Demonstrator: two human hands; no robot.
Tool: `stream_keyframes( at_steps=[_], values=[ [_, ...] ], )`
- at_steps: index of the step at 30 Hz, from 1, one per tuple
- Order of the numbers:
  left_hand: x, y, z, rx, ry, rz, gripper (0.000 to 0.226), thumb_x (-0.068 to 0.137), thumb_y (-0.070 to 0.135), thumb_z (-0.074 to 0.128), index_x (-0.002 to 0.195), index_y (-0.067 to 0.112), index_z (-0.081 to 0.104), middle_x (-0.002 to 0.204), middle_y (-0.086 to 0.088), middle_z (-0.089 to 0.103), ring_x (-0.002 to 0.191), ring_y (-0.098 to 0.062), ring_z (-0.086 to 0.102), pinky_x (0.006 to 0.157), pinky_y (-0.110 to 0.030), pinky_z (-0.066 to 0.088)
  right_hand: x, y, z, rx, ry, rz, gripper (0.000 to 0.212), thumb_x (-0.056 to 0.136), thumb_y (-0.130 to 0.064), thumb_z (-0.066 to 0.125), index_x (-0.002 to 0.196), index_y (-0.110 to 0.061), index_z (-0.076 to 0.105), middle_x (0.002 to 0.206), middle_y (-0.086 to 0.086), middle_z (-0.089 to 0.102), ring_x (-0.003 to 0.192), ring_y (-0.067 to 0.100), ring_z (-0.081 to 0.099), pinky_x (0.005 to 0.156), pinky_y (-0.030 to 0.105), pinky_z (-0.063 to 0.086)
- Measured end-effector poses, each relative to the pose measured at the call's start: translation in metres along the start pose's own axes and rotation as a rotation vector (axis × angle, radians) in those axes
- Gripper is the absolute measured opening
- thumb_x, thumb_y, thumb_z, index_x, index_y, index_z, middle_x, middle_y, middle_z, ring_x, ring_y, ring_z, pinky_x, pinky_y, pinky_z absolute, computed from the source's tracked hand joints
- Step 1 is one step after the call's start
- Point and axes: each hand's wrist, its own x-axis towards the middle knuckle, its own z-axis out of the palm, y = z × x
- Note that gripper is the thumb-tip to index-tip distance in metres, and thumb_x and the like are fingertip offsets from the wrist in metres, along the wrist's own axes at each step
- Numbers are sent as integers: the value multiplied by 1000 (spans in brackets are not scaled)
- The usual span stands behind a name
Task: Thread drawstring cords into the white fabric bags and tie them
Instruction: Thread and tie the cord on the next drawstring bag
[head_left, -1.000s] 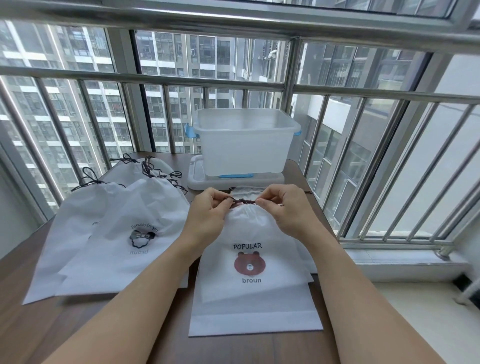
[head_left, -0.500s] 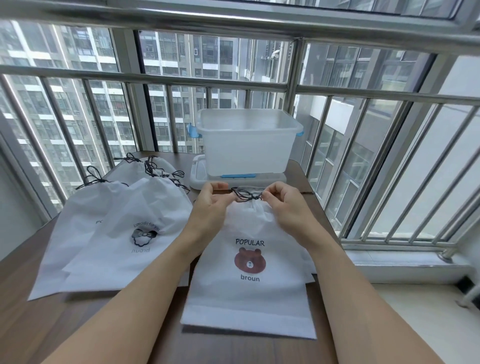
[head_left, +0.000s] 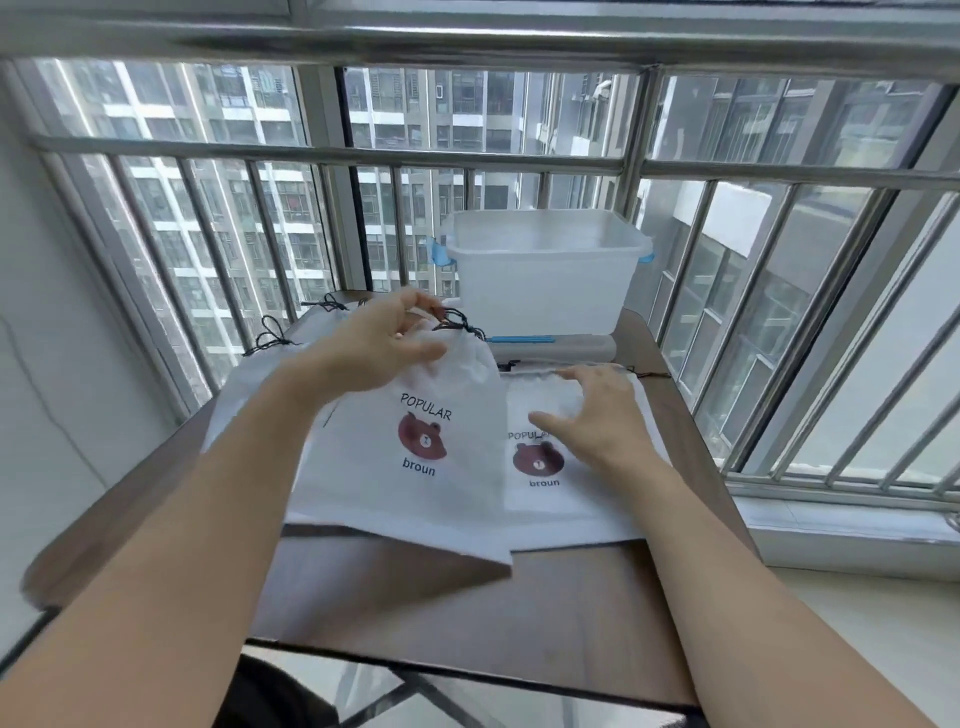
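Head view: left hand (head_left: 382, 340) now lifts tied bag (head_left: 415, 441) alone.

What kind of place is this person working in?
Probably an enclosed balcony in a high-rise flat: a metal window railing, apartment towers outside, and a small wooden table set against the window.
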Motion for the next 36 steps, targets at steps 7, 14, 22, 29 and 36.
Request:
stream_keyframes(
  at_steps=[7,14,22,29,36],
  values=[
    [-3,-54,-21,398,213,-80,43,91,13,68,128,25,50,124,-6,60,117,-28,55,95,-39,43,-1,-5,3,-129,-68,48,65,68,-68,76,116,-25,64,121,-4,61,122,23,48,98,42,45],
    [-13,-84,12,367,532,163,76,71,-17,55,138,17,44,135,-6,47,130,-29,40,107,-28,25,-2,-8,0,59,-7,18,17,80,-29,81,73,-22,66,74,-11,64,73,13,62,58,25,41],
    [-10,-5,43,76,549,357,32,76,-5,61,98,15,69,102,3,68,97,-8,63,85,-24,51,7,0,-23,442,138,56,13,84,-26,81,79,-17,72,79,-3,71,76,12,66,64,24,46],
    [22,17,82,-766,-113,-284,103,55,87,67,119,7,65,107,-17,66,94,-31,61,83,-36,51,3,5,-47,924,155,109,13,82,-15,83,82,-10,71,81,-5,75,76,4,68,75,25,47],
    [35,5,95,-857,-74,-286,24,86,-5,58,108,-2,67,107,-16,72,83,-27,72,73,-38,59,1,1,-42,955,25,76,15,80,-21,84,78,-13,72,82,0,71,74,11,63,70,24,44]
  ],
)
